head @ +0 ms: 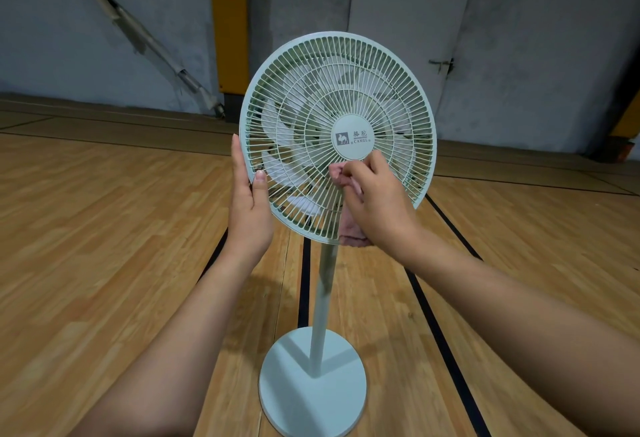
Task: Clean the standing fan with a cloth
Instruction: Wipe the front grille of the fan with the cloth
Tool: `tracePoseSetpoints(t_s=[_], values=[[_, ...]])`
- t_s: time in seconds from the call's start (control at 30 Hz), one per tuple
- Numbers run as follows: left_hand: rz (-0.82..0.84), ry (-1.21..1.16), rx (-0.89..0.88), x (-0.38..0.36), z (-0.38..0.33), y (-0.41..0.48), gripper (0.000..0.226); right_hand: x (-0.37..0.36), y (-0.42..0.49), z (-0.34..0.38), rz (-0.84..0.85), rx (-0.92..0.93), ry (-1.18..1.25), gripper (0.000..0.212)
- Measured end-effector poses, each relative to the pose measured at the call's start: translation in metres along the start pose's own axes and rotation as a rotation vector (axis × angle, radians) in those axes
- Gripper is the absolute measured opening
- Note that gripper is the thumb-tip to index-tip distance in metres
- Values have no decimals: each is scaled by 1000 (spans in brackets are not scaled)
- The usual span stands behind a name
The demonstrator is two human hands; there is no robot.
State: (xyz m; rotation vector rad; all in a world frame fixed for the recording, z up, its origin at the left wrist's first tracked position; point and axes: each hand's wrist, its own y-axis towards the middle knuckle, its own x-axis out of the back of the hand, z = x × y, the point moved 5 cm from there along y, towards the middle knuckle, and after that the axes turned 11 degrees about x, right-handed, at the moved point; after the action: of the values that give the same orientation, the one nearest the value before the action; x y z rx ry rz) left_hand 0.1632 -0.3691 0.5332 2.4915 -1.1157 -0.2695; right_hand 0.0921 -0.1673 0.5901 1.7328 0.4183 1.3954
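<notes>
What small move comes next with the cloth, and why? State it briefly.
Probably drag the pink cloth outward along the grille toward its lower edge. The right hand pinches it against the grille just below the centre badge, and the left hand holds the grille's side edge, bracing it.

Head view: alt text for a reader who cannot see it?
A person's right hand holds a pink cloth against the lower grille of a green standing fan on a wooden floor, while the left hand grips the grille's rim.
</notes>
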Motion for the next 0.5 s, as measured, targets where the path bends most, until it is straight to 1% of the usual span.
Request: tracePoseSetpoints(t_s=[0.17,0.33,0.43,0.5], values=[[12,-14,2,1,1,0,63,6,19,-4,-25,-20,-66,12],[14,-29,10,2,2,0,64,-5,3,1,-56,-4,-26,13],[15,-13,14,1,2,0,64,-14,-17,12,-17,23,30,20],[13,-5,14,1,3,0,64,-22,-33,22,21,35,55,19]])
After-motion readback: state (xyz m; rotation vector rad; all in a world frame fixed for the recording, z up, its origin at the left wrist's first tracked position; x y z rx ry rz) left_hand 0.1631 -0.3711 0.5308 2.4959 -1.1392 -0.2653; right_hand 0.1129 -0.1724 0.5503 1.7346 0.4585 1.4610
